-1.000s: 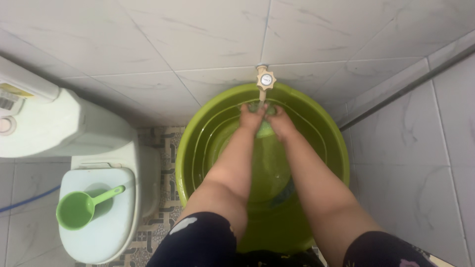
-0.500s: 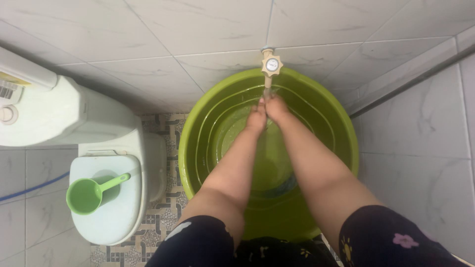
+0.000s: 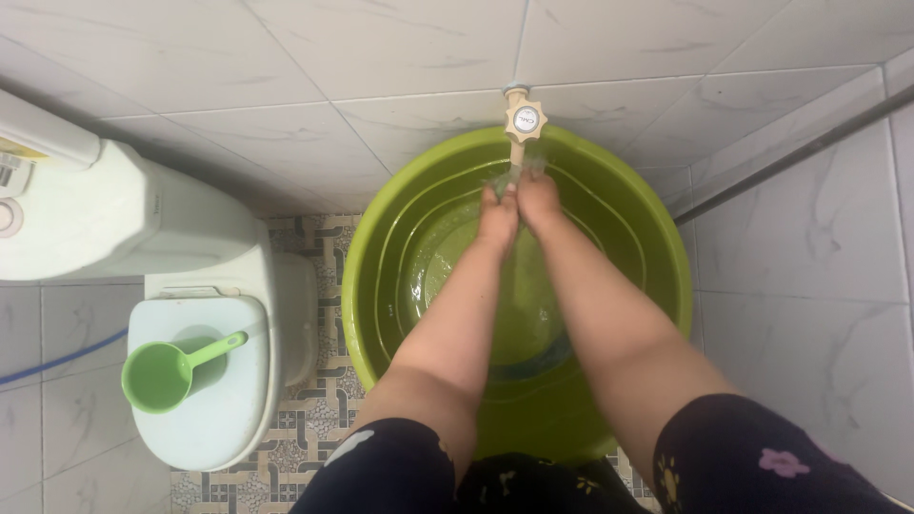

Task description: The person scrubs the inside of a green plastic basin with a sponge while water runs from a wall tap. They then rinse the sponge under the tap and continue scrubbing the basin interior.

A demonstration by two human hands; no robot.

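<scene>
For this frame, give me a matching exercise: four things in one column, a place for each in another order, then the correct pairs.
Things:
1. tap
2. scoop
3. left hand
4. basin

Places:
A. on the closed toilet lid
B. on the floor below the tap
C. on the tiled wall above the basin
D. pressed against the right hand under the tap

Pairs: 1-C, 2-A, 3-D, 4-B
</scene>
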